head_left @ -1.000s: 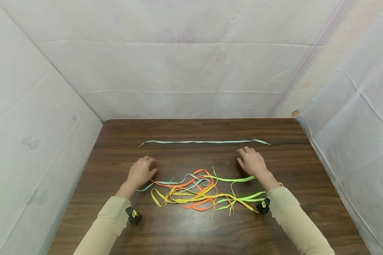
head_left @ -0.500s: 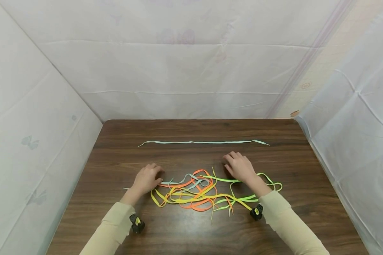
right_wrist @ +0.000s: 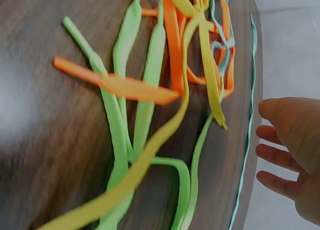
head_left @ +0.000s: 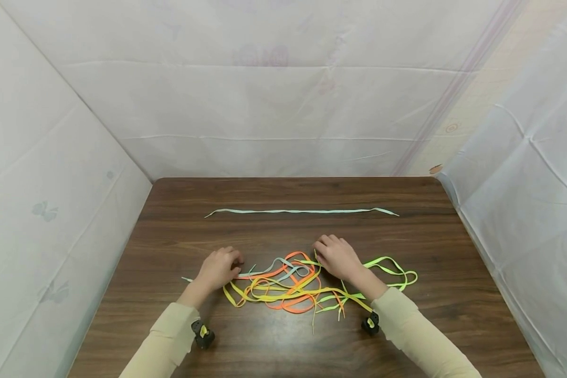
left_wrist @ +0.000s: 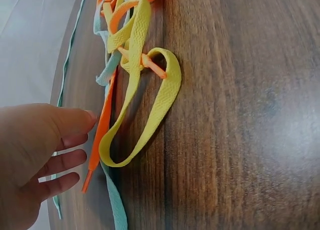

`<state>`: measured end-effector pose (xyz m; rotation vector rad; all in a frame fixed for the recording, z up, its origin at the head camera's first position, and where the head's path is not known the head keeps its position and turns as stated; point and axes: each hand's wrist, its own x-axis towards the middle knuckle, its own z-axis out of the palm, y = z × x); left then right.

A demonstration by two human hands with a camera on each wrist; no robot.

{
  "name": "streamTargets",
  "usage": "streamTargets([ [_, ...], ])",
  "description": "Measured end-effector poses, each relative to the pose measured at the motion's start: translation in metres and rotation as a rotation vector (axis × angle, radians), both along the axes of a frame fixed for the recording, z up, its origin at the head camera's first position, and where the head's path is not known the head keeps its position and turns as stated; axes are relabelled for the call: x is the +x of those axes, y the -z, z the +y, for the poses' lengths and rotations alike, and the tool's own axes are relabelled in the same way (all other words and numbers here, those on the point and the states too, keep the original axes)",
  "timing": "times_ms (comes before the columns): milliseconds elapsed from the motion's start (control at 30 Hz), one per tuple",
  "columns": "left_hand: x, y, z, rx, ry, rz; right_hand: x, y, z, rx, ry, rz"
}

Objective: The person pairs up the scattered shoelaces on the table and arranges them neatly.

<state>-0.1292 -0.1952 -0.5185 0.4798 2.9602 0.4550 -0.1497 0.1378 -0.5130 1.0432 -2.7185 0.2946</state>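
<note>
A tangle of flat shoelaces lies mid-table: yellow (left_wrist: 165, 98), orange (left_wrist: 102, 125), neon green (right_wrist: 145, 115) and pale blue (left_wrist: 107, 74). My left hand (head_left: 217, 268) is at the tangle's left end, fingers loosely bent. In the left wrist view its thumb is beside the orange lace's end, with nothing pinched. Above the tangle's right part is my right hand (head_left: 337, 257), its fingertips near a yellow lace tip. The right wrist view shows the thumb and fingers apart, holding nothing. Farther back, one pale blue shoelace (head_left: 283, 211) lies stretched nearly straight across the table.
The dark wood table (head_left: 283, 346) has its far edge against a white sheeted wall (head_left: 283, 105). More sheeting stands along the left and right sides. Green loops spread out right of the tangle, beneath and beyond the right forearm.
My right hand has moved left and toward me, from right of the tangle to over its right part. The left hand has shifted slightly right and nearer. The laces lie nearly as before.
</note>
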Motion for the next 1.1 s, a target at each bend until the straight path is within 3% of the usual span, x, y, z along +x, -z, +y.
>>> streamTargets([
  [567,0.006,-0.003,0.001,0.001,0.049,-0.055,0.013,0.009,-0.031,0.063,-0.127,0.055],
  [867,0.009,-0.005,0.003,0.007,0.043,-0.087,0.014,0.019,-0.040,0.060,-0.152,0.057],
  [1100,0.009,-0.003,0.004,-0.011,0.046,-0.081,0.013,0.025,-0.044,0.096,-0.111,0.065],
])
